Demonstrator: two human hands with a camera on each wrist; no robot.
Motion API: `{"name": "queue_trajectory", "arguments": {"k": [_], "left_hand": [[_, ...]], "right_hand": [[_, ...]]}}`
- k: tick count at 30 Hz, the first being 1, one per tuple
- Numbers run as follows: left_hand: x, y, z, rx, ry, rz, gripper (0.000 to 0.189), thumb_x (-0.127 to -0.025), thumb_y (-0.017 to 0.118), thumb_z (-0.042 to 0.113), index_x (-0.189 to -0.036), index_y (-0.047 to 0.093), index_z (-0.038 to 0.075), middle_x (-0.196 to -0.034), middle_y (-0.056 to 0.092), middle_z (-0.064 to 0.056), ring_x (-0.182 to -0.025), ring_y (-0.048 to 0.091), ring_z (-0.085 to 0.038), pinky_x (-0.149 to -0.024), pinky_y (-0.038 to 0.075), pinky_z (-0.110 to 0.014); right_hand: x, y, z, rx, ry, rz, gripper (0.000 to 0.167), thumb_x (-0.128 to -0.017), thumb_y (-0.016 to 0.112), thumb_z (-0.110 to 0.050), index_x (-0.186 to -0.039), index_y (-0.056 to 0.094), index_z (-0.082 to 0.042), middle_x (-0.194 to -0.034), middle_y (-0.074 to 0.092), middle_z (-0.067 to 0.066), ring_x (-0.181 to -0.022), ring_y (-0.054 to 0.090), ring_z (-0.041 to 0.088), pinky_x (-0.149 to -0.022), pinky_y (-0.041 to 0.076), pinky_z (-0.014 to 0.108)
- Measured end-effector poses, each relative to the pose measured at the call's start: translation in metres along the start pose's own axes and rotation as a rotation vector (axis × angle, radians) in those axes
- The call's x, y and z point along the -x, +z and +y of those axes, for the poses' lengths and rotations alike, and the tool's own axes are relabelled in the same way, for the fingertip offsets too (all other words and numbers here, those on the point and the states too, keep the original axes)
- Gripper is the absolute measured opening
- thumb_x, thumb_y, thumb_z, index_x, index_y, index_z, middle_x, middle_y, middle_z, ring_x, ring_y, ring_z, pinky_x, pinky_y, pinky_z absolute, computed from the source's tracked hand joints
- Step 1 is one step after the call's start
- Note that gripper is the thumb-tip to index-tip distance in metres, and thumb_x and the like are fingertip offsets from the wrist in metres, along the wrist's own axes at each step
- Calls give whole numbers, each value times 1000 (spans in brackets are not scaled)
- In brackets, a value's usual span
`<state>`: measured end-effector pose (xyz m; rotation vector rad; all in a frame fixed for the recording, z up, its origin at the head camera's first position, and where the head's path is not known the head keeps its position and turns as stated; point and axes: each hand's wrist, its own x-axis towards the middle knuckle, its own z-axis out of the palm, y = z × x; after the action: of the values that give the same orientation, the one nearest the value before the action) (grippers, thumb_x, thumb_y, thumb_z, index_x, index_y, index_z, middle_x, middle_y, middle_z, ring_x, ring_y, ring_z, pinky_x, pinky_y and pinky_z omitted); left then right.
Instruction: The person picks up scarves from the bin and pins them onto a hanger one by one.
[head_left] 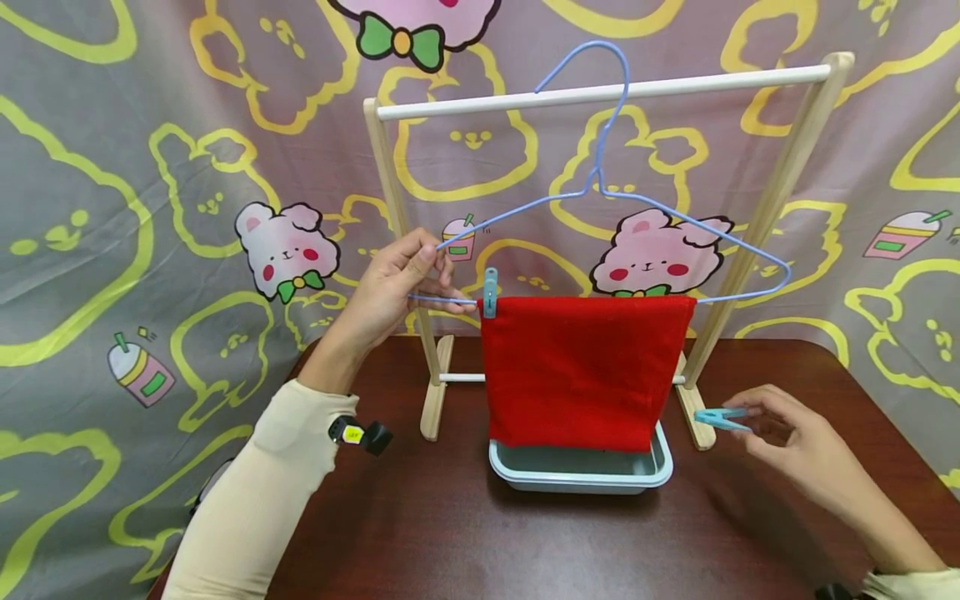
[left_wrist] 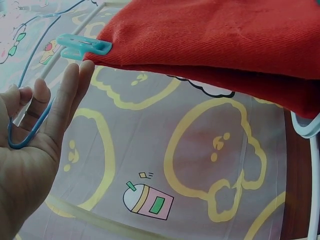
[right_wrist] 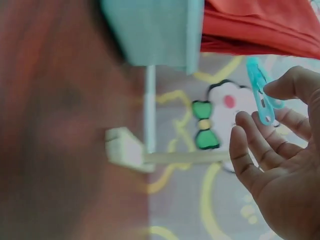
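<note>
My left hand (head_left: 405,279) grips the left end of a blue wire hanger (head_left: 525,206), thumb and fingers around the bent corner. A red cloth (head_left: 585,367) hangs folded over the hanger's lower bar. One blue clothespin (head_left: 490,292) clamps the cloth's upper left corner, close to the left fingertips; the left wrist view shows this clothespin (left_wrist: 82,46) too. Low on the right, away from the cloth, my right hand (head_left: 783,433) pinches a second blue clothespin (head_left: 722,418) between thumb and fingers. In the right wrist view that clothespin (right_wrist: 261,92) points upward.
Behind the cloth stands a wooden drying rack with a white top rail (head_left: 697,86). The hanger's hook overlaps that rail in the head view; contact is unclear. A pale blue basin (head_left: 581,482) sits under the cloth on the dark brown table (head_left: 450,533). A patterned curtain (head_left: 217,158) forms the backdrop.
</note>
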<state>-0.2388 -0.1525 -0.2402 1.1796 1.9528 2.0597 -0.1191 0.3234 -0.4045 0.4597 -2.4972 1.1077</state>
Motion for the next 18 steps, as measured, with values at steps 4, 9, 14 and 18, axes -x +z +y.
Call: {"name": "queue_trajectory", "arguments": {"k": [4,9,14,18], "left_hand": [[1,0,0,-12,-2,1,24,-107,52,33,-99,55,11,-87,56,-6,-84,80,-25,-80,65,-49],[2,0,-1,28,-9,16,29,-106,54,37,-96,54,10,-87,57,-5,-82,80,-27,-78,65,-50],[2,0,0,43,-6,18,32,-105,54,40,-96,54,9,-87,57,-5,-83,80,-28,-77,65,-50],[2,0,0,53,-3,12,30,-106,53,37,-96,54,9,-87,57,-4,-83,80,-28,-76,66,-45]], "right_hand": [[-12,-9,-17,-32,-24,22,40,-83,73,18,-112,70,-8,-108,64,-11,-89,64,-4,-76,48,5],[-24,-16,-36,-92,-74,29,41,-82,70,22,-115,69,-2,-114,63,-10,-90,64,-1,-80,50,4],[-34,-21,-50,-168,-69,51,48,-81,67,27,-122,61,1,-110,67,-11,-92,69,-2,-82,53,6],[-42,-23,-59,-267,-74,92,53,-80,65,30,-124,59,0,-109,69,-8,-92,70,-1,-83,54,6]]}}
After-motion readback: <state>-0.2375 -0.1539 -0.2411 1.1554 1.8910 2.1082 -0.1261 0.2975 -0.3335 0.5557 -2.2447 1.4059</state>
